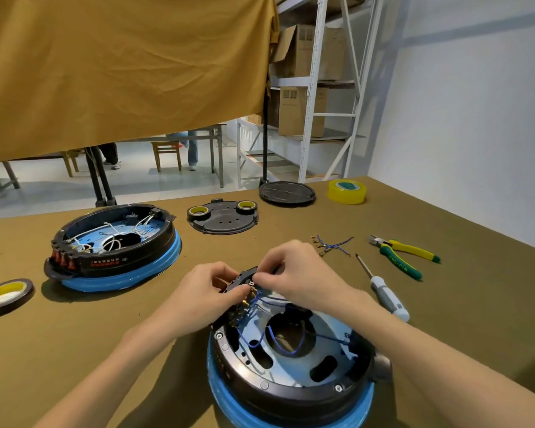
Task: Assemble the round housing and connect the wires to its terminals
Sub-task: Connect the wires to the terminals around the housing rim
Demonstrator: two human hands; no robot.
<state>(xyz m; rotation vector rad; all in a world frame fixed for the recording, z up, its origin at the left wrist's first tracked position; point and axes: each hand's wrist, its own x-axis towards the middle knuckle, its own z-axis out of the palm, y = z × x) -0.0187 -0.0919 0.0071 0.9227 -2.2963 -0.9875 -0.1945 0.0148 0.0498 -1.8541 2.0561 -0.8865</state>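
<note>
A round black housing with a blue ring underneath sits upside down in front of me, its metal plate and blue wires exposed. At its far rim is a row of brass terminals. My left hand pinches at the terminals from the left. My right hand pinches a blue wire end right above them. The fingertips of both hands meet there and hide the contact point.
A second housing with white wires stands at left. A black cover plate carries two tape rolls. Spare blue wires with connectors, a screwdriver, pliers, a mesh disc and a yellow tape roll lie to the right and behind; another tape roll lies far left.
</note>
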